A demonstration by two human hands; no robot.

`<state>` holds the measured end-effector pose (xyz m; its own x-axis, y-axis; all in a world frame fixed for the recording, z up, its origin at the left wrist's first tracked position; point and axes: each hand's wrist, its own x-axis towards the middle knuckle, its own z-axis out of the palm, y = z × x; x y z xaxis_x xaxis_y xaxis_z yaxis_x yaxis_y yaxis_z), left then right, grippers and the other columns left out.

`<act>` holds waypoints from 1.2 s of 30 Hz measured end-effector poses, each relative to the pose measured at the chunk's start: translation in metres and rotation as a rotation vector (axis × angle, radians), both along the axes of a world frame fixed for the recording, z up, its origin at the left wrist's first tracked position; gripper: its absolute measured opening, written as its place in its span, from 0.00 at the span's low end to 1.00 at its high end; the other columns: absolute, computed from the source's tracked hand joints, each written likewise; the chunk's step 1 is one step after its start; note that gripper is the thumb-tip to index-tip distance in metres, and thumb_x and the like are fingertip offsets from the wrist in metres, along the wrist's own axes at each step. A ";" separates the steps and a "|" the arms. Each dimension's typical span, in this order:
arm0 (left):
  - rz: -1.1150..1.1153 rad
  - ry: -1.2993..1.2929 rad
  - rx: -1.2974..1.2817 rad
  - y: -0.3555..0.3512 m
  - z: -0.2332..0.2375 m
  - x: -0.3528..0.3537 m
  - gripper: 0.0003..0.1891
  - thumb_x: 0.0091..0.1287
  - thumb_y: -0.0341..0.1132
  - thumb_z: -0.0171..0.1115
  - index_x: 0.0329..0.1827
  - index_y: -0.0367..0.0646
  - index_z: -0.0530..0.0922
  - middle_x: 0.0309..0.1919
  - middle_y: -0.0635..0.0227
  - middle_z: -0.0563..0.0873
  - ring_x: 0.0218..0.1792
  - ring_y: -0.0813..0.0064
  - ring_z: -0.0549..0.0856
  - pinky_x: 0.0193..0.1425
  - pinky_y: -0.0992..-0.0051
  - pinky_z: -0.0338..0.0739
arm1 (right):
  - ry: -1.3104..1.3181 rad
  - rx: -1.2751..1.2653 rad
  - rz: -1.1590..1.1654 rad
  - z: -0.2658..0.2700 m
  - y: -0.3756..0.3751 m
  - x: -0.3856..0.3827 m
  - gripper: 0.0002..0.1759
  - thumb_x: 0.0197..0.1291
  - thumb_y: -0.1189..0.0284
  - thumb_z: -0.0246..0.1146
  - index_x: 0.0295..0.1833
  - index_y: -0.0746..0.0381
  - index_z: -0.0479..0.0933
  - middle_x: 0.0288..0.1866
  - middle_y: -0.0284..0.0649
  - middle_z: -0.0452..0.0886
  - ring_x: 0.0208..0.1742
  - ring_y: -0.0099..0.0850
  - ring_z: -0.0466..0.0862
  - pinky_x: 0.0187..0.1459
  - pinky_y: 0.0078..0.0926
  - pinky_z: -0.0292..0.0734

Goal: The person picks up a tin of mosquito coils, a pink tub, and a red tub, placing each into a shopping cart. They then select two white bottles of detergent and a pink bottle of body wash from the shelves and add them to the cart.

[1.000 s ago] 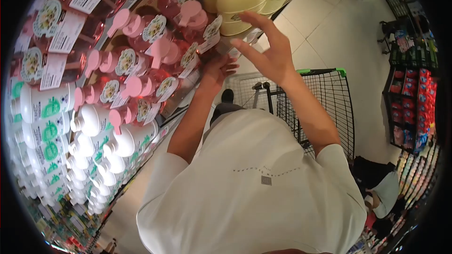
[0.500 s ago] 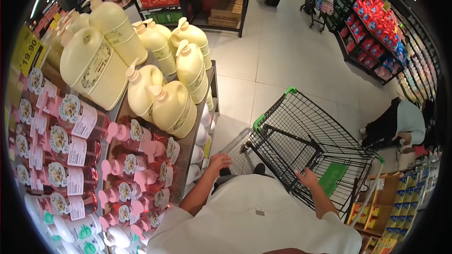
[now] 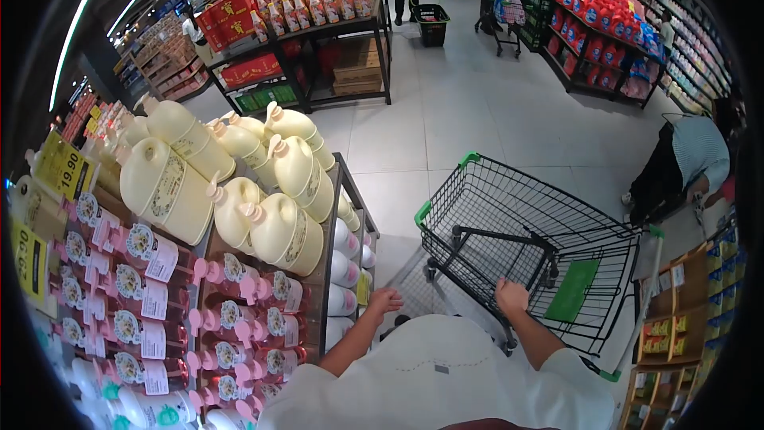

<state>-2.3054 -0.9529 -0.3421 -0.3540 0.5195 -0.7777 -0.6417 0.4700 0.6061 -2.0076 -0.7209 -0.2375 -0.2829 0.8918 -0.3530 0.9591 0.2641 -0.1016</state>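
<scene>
My left hand (image 3: 386,301) hangs in front of my body, beside the low end of the shelf. Its fingers are loosely stretched and hold nothing. My right hand (image 3: 512,296) is closed at the near side rim of a black wire shopping cart (image 3: 477,191) with green corners. The fingertips are partly hidden there. A green panel (image 3: 571,291) lies inside the basket. Left of me, big cream pump bottles (image 3: 286,231) stand on the display shelf. Closer in, rows of pink pump bottles (image 3: 231,314) with flowery labels fill the display.
Ahead stands a table with small bottles (image 3: 318,4) and red boxes (image 3: 227,20). A shopping basket (image 3: 431,24) is on the aisle floor near a standing person. Red bottles (image 3: 605,8) fill a rack at the right. A person (image 3: 688,159) bends over beside the cart's handle end.
My view has tilted up, bringing more of the aisle into sight. The cart has shifted forward relative to the floor and shelf. My right hand's fingers look more curled.
</scene>
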 end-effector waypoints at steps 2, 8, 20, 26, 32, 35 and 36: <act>-0.045 0.013 0.002 0.012 0.012 0.010 0.18 0.71 0.40 0.60 0.55 0.35 0.75 0.46 0.54 0.86 0.39 0.60 0.90 0.40 0.66 0.86 | 0.086 -0.069 -0.038 0.014 0.009 -0.019 0.35 0.72 0.50 0.37 0.46 0.63 0.85 0.44 0.55 0.86 0.48 0.53 0.86 0.53 0.48 0.79; -0.285 0.165 0.059 0.075 0.052 0.053 0.15 0.72 0.38 0.60 0.54 0.36 0.77 0.44 0.58 0.86 0.38 0.66 0.89 0.43 0.70 0.85 | 0.763 -0.140 -0.019 -0.007 0.069 -0.031 0.27 0.65 0.52 0.61 0.53 0.66 0.81 0.48 0.53 0.85 0.49 0.52 0.84 0.55 0.44 0.78; -0.435 0.351 0.310 0.107 0.122 0.119 0.12 0.70 0.37 0.64 0.49 0.39 0.80 0.35 0.66 0.87 0.34 0.77 0.86 0.36 0.76 0.79 | 0.313 0.392 0.432 0.101 0.120 0.219 0.16 0.60 0.63 0.65 0.43 0.65 0.82 0.46 0.49 0.84 0.60 0.46 0.79 0.70 0.55 0.62; -0.469 0.494 0.423 0.116 0.132 0.136 0.12 0.69 0.36 0.65 0.48 0.36 0.80 0.33 0.65 0.86 0.32 0.78 0.84 0.36 0.76 0.79 | 0.349 0.397 0.521 0.096 0.107 0.166 0.20 0.65 0.57 0.61 0.37 0.65 0.81 0.41 0.49 0.83 0.54 0.46 0.80 0.70 0.49 0.63; -0.520 0.884 0.501 0.125 0.166 0.150 0.14 0.69 0.39 0.66 0.46 0.36 0.81 0.35 0.65 0.87 0.35 0.77 0.84 0.41 0.74 0.79 | 0.456 0.329 0.526 0.108 0.092 0.109 0.23 0.65 0.54 0.61 0.35 0.66 0.81 0.40 0.48 0.83 0.50 0.46 0.80 0.60 0.43 0.69; -0.460 0.942 0.510 0.129 0.195 0.156 0.13 0.67 0.40 0.67 0.44 0.37 0.82 0.35 0.62 0.87 0.37 0.70 0.85 0.44 0.70 0.79 | 0.509 0.266 0.436 0.098 0.079 0.073 0.24 0.65 0.52 0.62 0.37 0.66 0.82 0.40 0.48 0.83 0.49 0.46 0.80 0.60 0.42 0.69; -0.445 0.943 0.503 0.133 0.204 0.156 0.13 0.67 0.40 0.67 0.44 0.37 0.82 0.35 0.62 0.87 0.37 0.70 0.85 0.44 0.70 0.79 | 0.576 0.250 0.391 0.096 0.077 0.061 0.23 0.64 0.52 0.63 0.38 0.65 0.83 0.41 0.48 0.84 0.48 0.45 0.80 0.58 0.41 0.71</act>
<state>-2.1496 -0.8202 -0.1382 -0.3914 0.9198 0.0278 0.3265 0.1105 0.9387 -1.9464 -0.6440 -0.1414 -0.6755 0.7224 0.1479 0.6033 0.6568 -0.4523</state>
